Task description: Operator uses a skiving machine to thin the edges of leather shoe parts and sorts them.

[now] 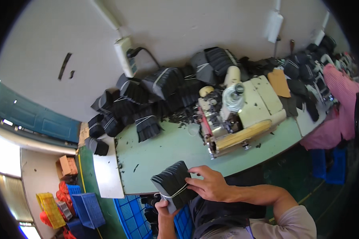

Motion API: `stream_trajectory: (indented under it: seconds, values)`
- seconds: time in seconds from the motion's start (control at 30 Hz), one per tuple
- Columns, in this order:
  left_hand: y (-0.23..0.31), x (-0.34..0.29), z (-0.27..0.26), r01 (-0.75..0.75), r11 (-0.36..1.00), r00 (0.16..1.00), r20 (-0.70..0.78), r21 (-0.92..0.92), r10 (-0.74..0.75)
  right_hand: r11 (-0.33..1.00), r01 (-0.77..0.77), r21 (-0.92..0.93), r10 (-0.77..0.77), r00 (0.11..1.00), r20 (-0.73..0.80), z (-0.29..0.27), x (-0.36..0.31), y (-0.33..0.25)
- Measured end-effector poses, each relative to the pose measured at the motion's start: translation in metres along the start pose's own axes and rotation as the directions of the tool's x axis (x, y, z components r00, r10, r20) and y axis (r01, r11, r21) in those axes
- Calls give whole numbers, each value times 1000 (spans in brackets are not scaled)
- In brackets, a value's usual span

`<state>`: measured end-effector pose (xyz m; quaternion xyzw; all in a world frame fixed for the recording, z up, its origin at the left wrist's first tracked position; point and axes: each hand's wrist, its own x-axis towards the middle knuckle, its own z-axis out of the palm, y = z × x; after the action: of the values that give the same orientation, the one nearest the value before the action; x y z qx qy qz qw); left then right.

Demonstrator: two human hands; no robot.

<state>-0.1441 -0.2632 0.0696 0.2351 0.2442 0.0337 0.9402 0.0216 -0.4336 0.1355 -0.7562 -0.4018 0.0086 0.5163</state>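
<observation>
I hold a thick bundle of dark grey and black flat pieces (172, 181), tied round with a white band, in front of me at the near edge of the table. Its lower left end is gripped by my left hand (166, 211), the thumb lying against its side. From the right, my right hand (211, 186) has its curled fingertips on the bundle's right side, close to the white band. How firmly those fingers press is hard to see. Beyond the bundle stands a cream-coloured sewing machine (237, 105) with a white coil on top and dark scraps around it.
Many similar tied bundles (163, 81) are heaped along the wall. The pale green table (147, 159) carries loose scraps. Below its edge sits a blue crate (127, 217). More crates (87, 209) and a carton (67, 167) stand at left; a person in pink (341, 107) is at right.
</observation>
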Motion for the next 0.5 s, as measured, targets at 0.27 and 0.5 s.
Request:
stream_trajectory:
  seconds: [0.27, 0.5]
  values:
    - [-1, 20, -62, 252, 947, 924, -338, 197, -176, 990, 77, -121, -45, 967, 251, -37, -35, 35]
    - [-123, 178, 38, 579, 676, 739, 57, 455, -671, 940, -25, 341, 20, 1000, 17, -42, -51, 31]
